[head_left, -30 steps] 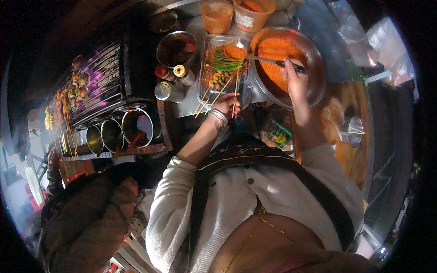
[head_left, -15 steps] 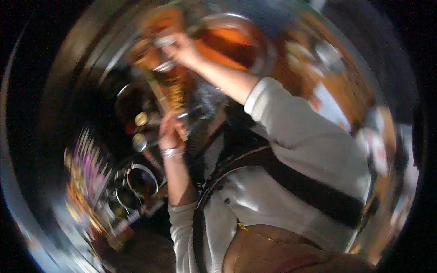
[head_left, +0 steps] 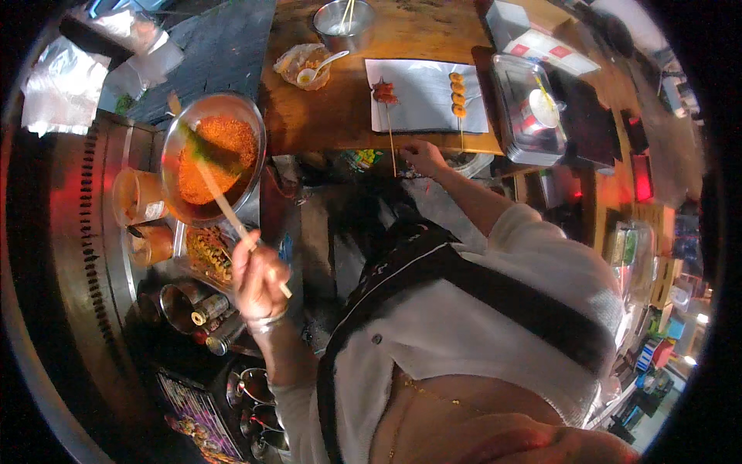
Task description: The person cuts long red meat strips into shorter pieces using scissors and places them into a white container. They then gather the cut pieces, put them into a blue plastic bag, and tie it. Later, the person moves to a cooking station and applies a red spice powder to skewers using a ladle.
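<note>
My left hand (head_left: pixel 261 278) is closed round a flat wooden skewer (head_left: pixel 220 195), held slanting up over a steel bowl (head_left: pixel 261 131) of orange-red crumbly seasoning. Near the skewer's far end is a long dark green piece of food (head_left: pixel 202 151), blurred. White paper (head_left: pixel 423 94) on the wooden counter bears a skewer of reddish meat (head_left: pixel 384 93) and a skewer of round golden balls (head_left: pixel 457 97). At the counter's front edge my right hand (head_left: pixel 423 159), fingers loosely bent, is just right of the meat skewer's lower stick, apparently holding nothing.
Two orange-stained tubs (head_left: pixel 137 197) and a tray of chopped food (head_left: pixel 202 251) stand by the bowl. Farther along the counter are a steel pot (head_left: pixel 344 27), a bagged dish with a white spoon (head_left: pixel 305 68) and a metal tray (head_left: pixel 514 73) holding a paper cup (head_left: pixel 539 114).
My view has swung toward the wooden counter. My right hand has left the tubs by the seasoning bowl for the counter's front edge. The left still grips the skewer, its far end over the bowl.
</note>
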Demonstrator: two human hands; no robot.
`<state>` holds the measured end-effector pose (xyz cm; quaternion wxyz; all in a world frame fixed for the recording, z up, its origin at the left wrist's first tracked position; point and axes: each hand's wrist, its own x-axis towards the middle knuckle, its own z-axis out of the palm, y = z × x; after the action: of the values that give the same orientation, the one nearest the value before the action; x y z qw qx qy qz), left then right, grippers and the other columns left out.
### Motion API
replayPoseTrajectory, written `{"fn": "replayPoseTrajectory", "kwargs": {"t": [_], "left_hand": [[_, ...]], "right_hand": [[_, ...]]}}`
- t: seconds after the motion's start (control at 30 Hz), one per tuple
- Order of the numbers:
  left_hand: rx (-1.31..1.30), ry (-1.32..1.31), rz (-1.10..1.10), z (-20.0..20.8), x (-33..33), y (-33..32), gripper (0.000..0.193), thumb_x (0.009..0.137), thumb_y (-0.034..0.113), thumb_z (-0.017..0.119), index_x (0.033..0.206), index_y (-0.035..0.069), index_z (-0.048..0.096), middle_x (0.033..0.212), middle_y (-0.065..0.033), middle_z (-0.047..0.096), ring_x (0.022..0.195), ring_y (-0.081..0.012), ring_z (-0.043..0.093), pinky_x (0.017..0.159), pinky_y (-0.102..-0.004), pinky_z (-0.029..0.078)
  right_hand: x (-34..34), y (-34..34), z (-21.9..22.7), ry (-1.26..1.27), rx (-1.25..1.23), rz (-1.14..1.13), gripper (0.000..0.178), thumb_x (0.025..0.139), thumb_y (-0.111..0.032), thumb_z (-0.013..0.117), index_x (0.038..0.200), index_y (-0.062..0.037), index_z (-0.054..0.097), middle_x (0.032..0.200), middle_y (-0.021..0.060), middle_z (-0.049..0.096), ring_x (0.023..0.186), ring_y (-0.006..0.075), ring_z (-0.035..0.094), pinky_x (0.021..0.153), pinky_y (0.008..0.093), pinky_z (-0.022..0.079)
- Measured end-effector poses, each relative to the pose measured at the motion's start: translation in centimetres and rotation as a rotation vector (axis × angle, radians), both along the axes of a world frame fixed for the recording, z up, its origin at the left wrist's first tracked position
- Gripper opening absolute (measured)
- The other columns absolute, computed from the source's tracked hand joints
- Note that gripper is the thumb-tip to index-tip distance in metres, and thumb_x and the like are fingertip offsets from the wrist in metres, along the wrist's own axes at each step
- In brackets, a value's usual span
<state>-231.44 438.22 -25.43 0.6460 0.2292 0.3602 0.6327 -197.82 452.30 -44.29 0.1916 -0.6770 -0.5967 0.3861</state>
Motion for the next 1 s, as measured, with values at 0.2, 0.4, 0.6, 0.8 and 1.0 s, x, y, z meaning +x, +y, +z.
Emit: {"fn": "replayPoseTrajectory", "kwargs": {"t": [0.2, 0.4, 0.6, 0.8, 1.0], "left_hand": [[-0.049, -0.112, -0.374, -3.3, 11.1, 7.3, 0.034, 0.084, 0.011, 0.045, 0.116, 0.001, 0.041, 0.061, 0.0005, 0.036, 0.05, -0.0088, 0.035, 0.044, -0.0227, 0.03], [-0.135, -0.275, -0.559, -10.3, 19.0, 14.0, 0.026, 0.084, 0.01, 0.05, 0.109, 0.004, 0.052, 0.067, -0.0034, 0.049, 0.054, -0.0124, 0.046, 0.046, -0.0239, 0.037], [-0.251, -0.212, -0.566, -15.8, 22.5, 16.5, 0.026, 0.083, 0.012, 0.051, 0.108, 0.005, 0.052, 0.069, -0.0042, 0.053, 0.054, -0.0127, 0.048, 0.047, -0.0244, 0.039], [-0.264, 0.182, -0.601, -21.4, 27.4, 16.7, 0.026, 0.082, 0.015, 0.052, 0.106, 0.006, 0.05, 0.068, -0.0056, 0.054, 0.056, -0.0141, 0.052, 0.046, -0.0263, 0.041], [-0.19, 0.627, -0.695, -25.4, 32.2, 17.5, 0.029, 0.082, 0.015, 0.054, 0.109, 0.002, 0.05, 0.082, -0.0101, 0.058, 0.063, -0.0187, 0.058, 0.054, -0.0313, 0.048]], "right_hand": [[2.8, -1.0, 1.3, 0.201, -0.034, 0.039, 0.028, 0.078, -0.029, 0.056, 0.088, -0.0028, 0.057, 0.072, 0.0103, 0.06, 0.067, 0.0213, 0.057, 0.061, 0.0321, 0.045], [11.1, -4.7, 1.6, 0.281, -0.142, -0.142, 0.026, 0.081, -0.025, 0.055, 0.086, -0.0002, 0.057, 0.07, 0.003, 0.057, 0.06, 0.0096, 0.052, 0.053, 0.0247, 0.042], [16.5, -7.6, 0.0, 0.332, -0.273, -0.272, 0.022, 0.082, -0.02, 0.052, 0.089, 0.0004, 0.057, 0.076, 0.0065, 0.06, 0.065, 0.0135, 0.055, 0.058, 0.0276, 0.044], [19.1, -9.1, -1.4, 0.221, -0.198, -0.274, 0.02, 0.083, -0.022, 0.053, 0.084, -0.0034, 0.059, 0.068, 0.0019, 0.058, 0.057, 0.0082, 0.05, 0.049, 0.0229, 0.041], [19.0, -8.9, 0.1, 0.342, -0.216, -0.271, 0.025, 0.082, -0.026, 0.054, 0.088, -0.0022, 0.058, 0.07, 0.005, 0.058, 0.06, 0.0116, 0.053, 0.053, 0.0264, 0.042]]}}
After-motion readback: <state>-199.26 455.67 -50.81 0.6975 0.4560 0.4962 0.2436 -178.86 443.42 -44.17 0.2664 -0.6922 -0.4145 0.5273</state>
